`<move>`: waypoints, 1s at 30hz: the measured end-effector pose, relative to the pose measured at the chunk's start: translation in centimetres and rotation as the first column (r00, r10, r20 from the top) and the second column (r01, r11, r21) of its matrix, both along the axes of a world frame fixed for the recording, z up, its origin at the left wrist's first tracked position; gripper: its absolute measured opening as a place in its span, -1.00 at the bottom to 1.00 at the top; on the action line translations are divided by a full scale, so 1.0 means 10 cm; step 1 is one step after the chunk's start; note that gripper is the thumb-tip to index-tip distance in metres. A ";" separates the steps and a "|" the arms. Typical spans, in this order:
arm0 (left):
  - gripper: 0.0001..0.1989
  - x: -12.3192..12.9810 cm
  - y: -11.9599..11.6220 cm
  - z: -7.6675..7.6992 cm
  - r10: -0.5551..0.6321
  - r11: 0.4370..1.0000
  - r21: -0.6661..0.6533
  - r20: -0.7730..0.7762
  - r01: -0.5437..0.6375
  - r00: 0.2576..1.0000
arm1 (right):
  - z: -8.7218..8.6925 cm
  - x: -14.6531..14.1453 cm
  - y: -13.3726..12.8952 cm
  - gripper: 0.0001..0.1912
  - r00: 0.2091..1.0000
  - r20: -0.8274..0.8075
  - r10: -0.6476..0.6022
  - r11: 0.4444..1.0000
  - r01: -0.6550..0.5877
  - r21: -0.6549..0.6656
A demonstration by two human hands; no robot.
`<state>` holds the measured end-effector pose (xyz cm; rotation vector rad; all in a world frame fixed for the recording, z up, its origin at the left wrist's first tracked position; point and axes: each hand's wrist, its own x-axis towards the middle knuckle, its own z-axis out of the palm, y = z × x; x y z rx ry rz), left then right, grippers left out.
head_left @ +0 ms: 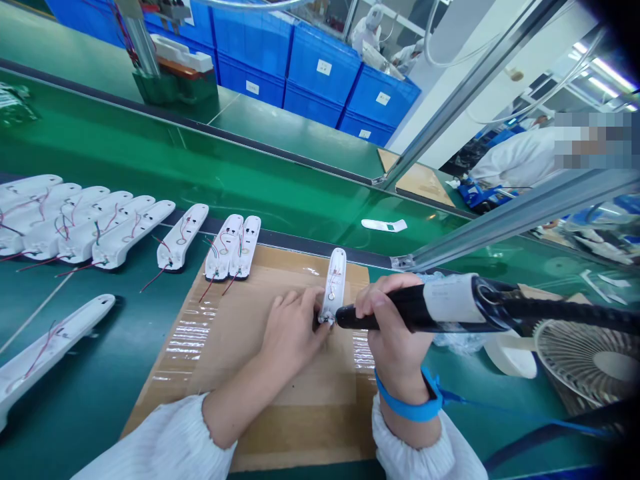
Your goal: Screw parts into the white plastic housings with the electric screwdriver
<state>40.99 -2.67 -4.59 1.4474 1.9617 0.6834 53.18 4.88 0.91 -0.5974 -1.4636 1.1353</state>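
A white plastic housing [335, 280] with wires and small parts inside stands on the cardboard sheet [240, 373], its long end pointing away from me. My left hand [295, 327] holds its near end, fingers curled round the left side. A black corded electric screwdriver [400, 308] with a white label is wrapped in my right hand [395, 340]. Its tapered nose lies close by the near end of the housing; the tip itself is too small to make out. A blue wrist strap [410, 407] circles my right wrist.
Several similar white housings [125, 233] with loose red wires line the left and back. One longer housing [55, 353] lies front left. A fan [595, 360] stands at right. Behind are a metal post [465, 100], blue bins [320, 67] and a co-worker's white sleeve [515, 157].
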 end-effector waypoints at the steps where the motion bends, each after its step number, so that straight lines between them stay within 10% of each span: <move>1: -0.56 0.00 0.00 0.00 0.000 1.000 -0.004 0.004 0.000 1.000 | -0.01 -0.01 0.00 -0.85 1.000 0.003 -0.006 1.000 0.006 -0.008; 18: -0.60 -0.02 0.01 -0.07 0.025 0.999 0.040 -0.038 -0.024 0.999 | 0.00 0.08 0.09 -0.78 0.998 0.067 -0.009 0.997 0.015 -0.079; 24: -0.49 -0.05 -0.03 -0.24 0.051 0.988 0.151 -0.088 -0.037 0.995 | 0.33 0.66 0.20 -0.85 0.932 -0.137 -0.336 0.934 0.349 0.082; 30: -0.50 -0.08 -0.03 -0.35 0.070 0.977 0.211 -0.127 -0.042 0.989 | 0.04 1.03 0.49 -0.69 0.872 -0.046 -0.486 0.873 0.487 0.011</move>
